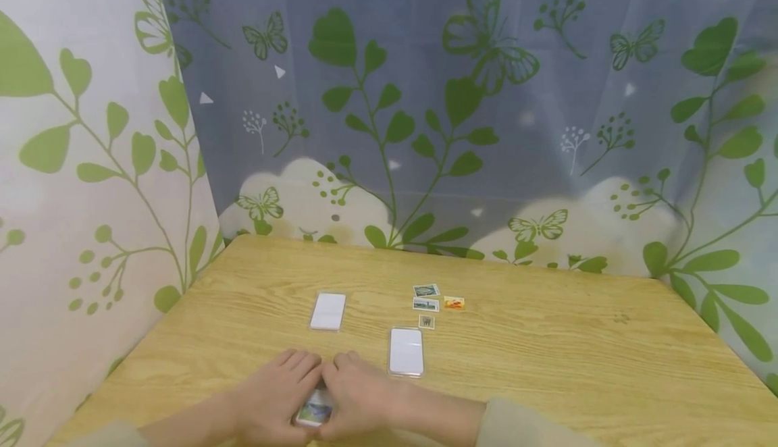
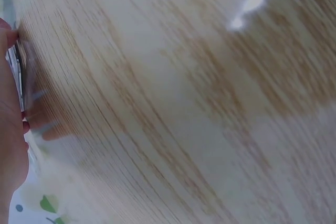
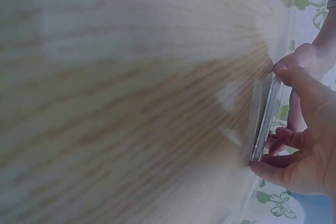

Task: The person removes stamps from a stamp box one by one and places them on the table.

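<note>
Hands, two: the left hand (image 1: 273, 393) gripped one side of a clear-edged case (image 1: 315, 412), and the right hand (image 1: 360, 387) gripped the other, fingers and thumb curled at its ends.

Case, one: at the table's near edge, between the hands, a blue-and-green picture showing on top.

White cards in clear holders, two: one (image 1: 328, 311) lay beyond the hands, the other (image 1: 406, 352) to the right, near the right hand.

Small stamp-like pictures, four, beyond the second holder: three dark-toned (image 1: 426, 305), one above another, and one yellow-orange (image 1: 454, 303) just beside them.

Table, one: wood-grained (image 1: 559, 352).
</note>
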Motion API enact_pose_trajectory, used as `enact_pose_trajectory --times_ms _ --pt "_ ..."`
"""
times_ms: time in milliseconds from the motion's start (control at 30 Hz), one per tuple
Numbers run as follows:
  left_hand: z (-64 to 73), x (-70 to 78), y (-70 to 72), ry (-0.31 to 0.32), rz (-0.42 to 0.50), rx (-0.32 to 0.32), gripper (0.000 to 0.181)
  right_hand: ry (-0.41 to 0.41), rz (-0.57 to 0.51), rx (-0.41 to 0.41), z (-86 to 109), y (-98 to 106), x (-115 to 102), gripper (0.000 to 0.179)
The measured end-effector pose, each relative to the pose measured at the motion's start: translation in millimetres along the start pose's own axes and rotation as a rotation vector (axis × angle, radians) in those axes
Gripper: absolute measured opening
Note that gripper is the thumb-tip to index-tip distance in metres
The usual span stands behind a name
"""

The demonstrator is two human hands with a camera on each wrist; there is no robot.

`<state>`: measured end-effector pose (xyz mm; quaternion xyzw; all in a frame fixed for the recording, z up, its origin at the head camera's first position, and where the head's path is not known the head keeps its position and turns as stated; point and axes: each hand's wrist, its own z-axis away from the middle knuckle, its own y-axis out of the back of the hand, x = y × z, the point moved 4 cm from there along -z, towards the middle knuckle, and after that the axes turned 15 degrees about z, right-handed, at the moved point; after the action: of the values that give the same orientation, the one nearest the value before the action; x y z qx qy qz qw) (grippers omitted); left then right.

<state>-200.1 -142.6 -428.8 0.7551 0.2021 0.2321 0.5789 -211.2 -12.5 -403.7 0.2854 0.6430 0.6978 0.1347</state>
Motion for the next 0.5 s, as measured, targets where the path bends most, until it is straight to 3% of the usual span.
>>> enact_pose_trajectory --times_ms 200,500 --pt "2.2 0.3 -1.5 -0.043 -0.025 0.002 0.064 0.004 -0.01 -0.022 1.7 0.4 -1.0 0.068" --pt "2.6 -2.2 -4.4 -0.049 -0.022 0.014 0.063 0.009 -0.02 -0.018 1.4 0.2 -0.3 0.067"
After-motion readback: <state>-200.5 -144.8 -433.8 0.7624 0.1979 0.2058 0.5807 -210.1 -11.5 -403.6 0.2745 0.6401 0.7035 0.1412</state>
